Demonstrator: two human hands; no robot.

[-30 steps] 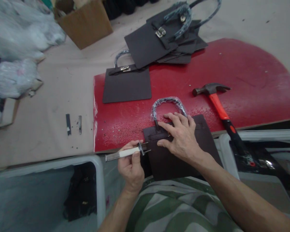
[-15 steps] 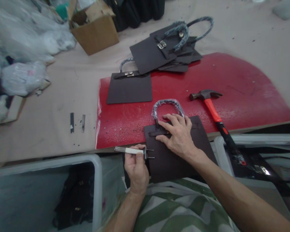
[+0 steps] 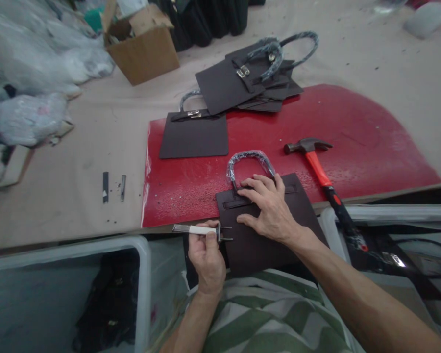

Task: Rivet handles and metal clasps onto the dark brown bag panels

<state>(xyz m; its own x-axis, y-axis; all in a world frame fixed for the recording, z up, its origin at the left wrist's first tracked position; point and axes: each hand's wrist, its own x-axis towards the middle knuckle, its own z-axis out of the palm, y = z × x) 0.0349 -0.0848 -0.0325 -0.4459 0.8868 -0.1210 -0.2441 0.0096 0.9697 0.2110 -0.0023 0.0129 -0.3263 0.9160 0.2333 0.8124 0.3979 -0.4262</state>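
A dark brown leather bag panel (image 3: 250, 252) lies at the front edge of the table, overhanging toward my body. Its arched handle (image 3: 247, 155) is wrapped in clear plastic. My right hand (image 3: 267, 210) rests on the panel's upper part below the handle, fingers spread. In my left hand (image 3: 208, 260) is a two-pronged punch (image 3: 202, 230) with white wrapping on its shaft. It is held sideways, prongs pointing right, above the panel's left edge. Whether the prongs touch the leather I cannot tell.
A claw hammer (image 3: 317, 166) lies on the red mat (image 3: 367, 132), its handle past the table edge. More handled panels (image 3: 228, 88) are piled behind. Two small tools (image 3: 123, 188) lie left, near a cardboard box (image 3: 147, 56). Plastic bins (image 3: 145, 274) flank me below.
The whole view has shifted slightly. Both hands keep nearly the same places on and beside the panel, and the punch stays in my left hand.
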